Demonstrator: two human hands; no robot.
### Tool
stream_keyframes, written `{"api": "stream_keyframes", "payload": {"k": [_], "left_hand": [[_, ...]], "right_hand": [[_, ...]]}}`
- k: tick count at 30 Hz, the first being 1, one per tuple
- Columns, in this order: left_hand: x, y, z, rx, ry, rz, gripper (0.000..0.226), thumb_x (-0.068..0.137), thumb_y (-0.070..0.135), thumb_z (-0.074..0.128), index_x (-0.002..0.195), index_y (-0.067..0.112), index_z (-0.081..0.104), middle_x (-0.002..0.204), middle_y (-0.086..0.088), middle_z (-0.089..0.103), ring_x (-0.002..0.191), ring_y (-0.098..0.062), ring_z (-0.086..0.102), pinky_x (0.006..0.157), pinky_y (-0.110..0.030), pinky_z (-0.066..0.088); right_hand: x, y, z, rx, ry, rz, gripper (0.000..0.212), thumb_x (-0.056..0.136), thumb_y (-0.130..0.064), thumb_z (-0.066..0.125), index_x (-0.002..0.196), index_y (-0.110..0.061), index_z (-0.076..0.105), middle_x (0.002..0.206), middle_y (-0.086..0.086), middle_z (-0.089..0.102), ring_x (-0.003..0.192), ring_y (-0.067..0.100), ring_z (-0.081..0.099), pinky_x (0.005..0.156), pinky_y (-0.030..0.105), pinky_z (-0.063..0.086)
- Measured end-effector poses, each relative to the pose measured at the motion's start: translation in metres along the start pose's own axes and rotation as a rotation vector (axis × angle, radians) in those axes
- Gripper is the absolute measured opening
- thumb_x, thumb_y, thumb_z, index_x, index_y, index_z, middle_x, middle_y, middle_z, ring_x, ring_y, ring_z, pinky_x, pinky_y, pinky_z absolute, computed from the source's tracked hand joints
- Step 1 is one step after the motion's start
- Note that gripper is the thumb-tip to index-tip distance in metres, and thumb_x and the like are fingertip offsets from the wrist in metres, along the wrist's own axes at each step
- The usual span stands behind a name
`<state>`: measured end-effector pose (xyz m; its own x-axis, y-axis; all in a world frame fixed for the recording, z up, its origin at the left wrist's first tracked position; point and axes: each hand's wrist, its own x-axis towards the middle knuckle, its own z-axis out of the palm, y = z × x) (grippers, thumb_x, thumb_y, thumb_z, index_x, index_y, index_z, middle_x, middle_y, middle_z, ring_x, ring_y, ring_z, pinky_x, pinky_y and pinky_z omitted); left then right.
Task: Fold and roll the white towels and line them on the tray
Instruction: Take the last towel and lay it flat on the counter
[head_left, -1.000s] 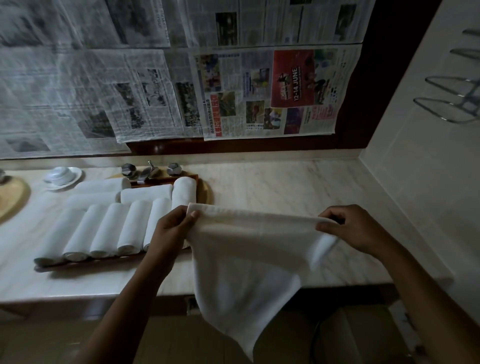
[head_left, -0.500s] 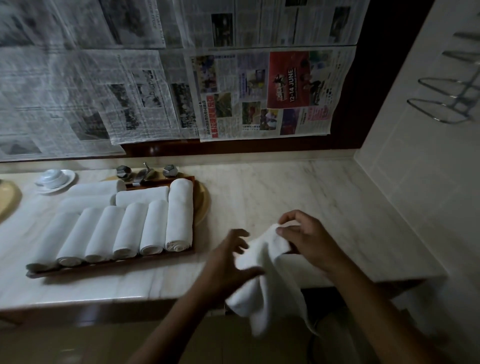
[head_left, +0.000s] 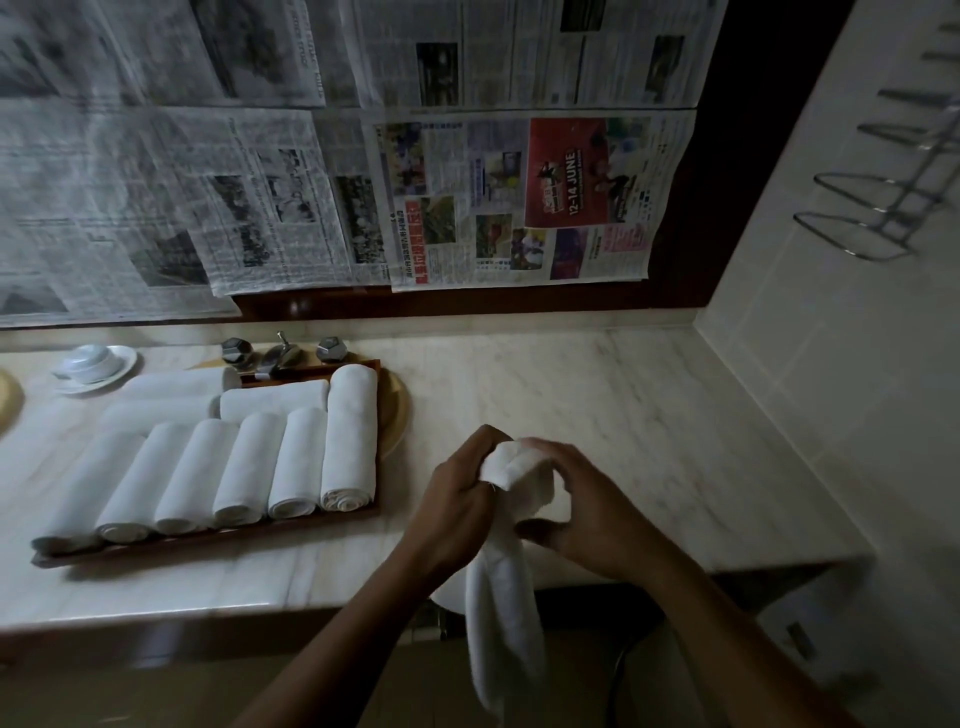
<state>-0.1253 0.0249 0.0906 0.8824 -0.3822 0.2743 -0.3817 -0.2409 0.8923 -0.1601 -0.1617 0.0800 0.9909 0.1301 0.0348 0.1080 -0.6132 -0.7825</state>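
A white towel (head_left: 506, 613) hangs bunched in a narrow strip over the counter's front edge. My left hand (head_left: 460, 501) grips its top from the left, and my right hand (head_left: 582, 499) curls round it from the right, both over the marble counter (head_left: 597, 415). To the left, a dark wooden tray (head_left: 208, 538) holds several rolled white towels (head_left: 296, 462) side by side, with more rolls lying crosswise behind them.
A white cup on a saucer (head_left: 93, 364) stands at the back left. Chrome tap handles (head_left: 283, 353) sit behind the tray. Newspaper sheets (head_left: 363, 197) cover the wall behind. A wire rack (head_left: 883, 208) juts from the tiled right wall.
The towel was stretched wide between both hands a second ago. My hands have come together and gathered it into a narrow hanging bundle.
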Motion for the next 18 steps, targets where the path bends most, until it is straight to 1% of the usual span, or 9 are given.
{"api": "stream_keyframes", "payload": {"k": [2,4,5,7,9,11,14,16,18], "left_hand": [[-0.001,0.005,0.000,0.013,-0.006,0.080,0.036,0.083,-0.003,0.044,0.105,0.015,0.067,0.099,0.007,0.071,0.098,-0.018,0.069,0.080,-0.044,0.058],[-0.001,0.007,-0.003,0.049,0.015,0.127,0.035,0.087,-0.004,0.045,0.107,0.013,0.068,0.101,0.009,0.071,0.100,-0.016,0.070,0.083,-0.038,0.058],[-0.001,0.008,-0.007,0.085,0.036,0.132,0.034,0.089,-0.002,0.045,0.108,0.014,0.068,0.102,0.010,0.071,0.100,-0.013,0.069,0.083,-0.033,0.057],[-0.002,0.008,-0.016,0.166,0.097,0.137,0.032,0.092,0.001,0.047,0.109,0.016,0.069,0.103,0.012,0.071,0.101,-0.006,0.067,0.083,-0.026,0.055],[-0.002,0.008,-0.027,0.249,0.195,0.163,0.029,0.093,0.002,0.053,0.107,0.017,0.072,0.103,0.010,0.069,0.100,-0.003,0.064,0.082,-0.023,0.053],[-0.003,0.013,-0.036,0.274,0.296,0.149,0.026,0.094,-0.001,0.061,0.103,0.019,0.075,0.099,0.010,0.068,0.096,0.001,0.063,0.077,-0.014,0.049],[-0.006,0.020,-0.046,0.235,0.359,0.072,0.031,0.094,-0.002,0.065,0.100,0.028,0.073,0.092,0.025,0.068,0.091,0.012,0.063,0.072,-0.005,0.044],[-0.011,0.015,-0.053,0.217,0.366,0.018,0.030,0.095,0.001,0.065,0.097,0.029,0.073,0.087,0.026,0.069,0.088,0.012,0.064,0.069,-0.005,0.044],[-0.017,0.005,-0.062,0.191,0.370,-0.041,0.023,0.097,0.006,0.064,0.097,0.026,0.076,0.088,0.018,0.074,0.088,0.004,0.068,0.069,-0.011,0.048]], "right_hand": [[0.000,-0.001,0.010,0.013,0.016,0.025,0.051,0.083,-0.038,0.083,0.127,-0.033,0.056,0.124,-0.016,0.063,0.108,-0.005,0.059,0.088,0.007,0.044],[0.001,-0.001,0.013,0.027,0.047,0.067,0.030,0.088,-0.045,0.076,0.113,-0.034,0.062,0.107,-0.014,0.069,0.094,-0.004,0.064,0.078,0.014,0.050],[0.002,0.000,0.013,0.031,0.059,0.056,0.025,0.091,-0.047,0.073,0.109,-0.031,0.065,0.103,-0.012,0.071,0.090,-0.001,0.065,0.076,0.019,0.053],[0.004,0.000,0.009,0.034,0.086,-0.029,0.021,0.093,-0.048,0.069,0.096,-0.027,0.066,0.091,-0.014,0.069,0.083,0.003,0.065,0.071,0.024,0.054],[0.005,-0.004,0.004,0.045,0.121,-0.073,0.026,0.094,-0.051,0.066,0.083,-0.028,0.059,0.079,-0.018,0.064,0.073,0.001,0.061,0.065,0.015,0.047],[0.007,-0.009,-0.001,0.071,0.148,-0.065,0.029,0.092,-0.052,0.067,0.083,-0.026,0.058,0.077,-0.017,0.062,0.068,0.001,0.059,0.062,0.013,0.045],[0.008,-0.010,-0.002,0.090,0.067,-0.051,0.019,0.094,-0.047,0.070,0.090,-0.028,0.064,0.084,-0.016,0.067,0.076,0.002,0.063,0.064,0.014,0.049],[0.008,-0.001,0.000,0.048,-0.011,-0.017,0.011,0.095,-0.042,0.070,0.088,-0.035,0.065,0.085,-0.019,0.067,0.077,-0.002,0.063,0.063,0.013,0.047],[0.004,0.018,0.003,-0.027,-0.045,0.024,0.017,0.095,-0.040,0.069,0.080,-0.037,0.062,0.077,-0.016,0.065,0.071,-0.002,0.061,0.059,0.015,0.045]]}}
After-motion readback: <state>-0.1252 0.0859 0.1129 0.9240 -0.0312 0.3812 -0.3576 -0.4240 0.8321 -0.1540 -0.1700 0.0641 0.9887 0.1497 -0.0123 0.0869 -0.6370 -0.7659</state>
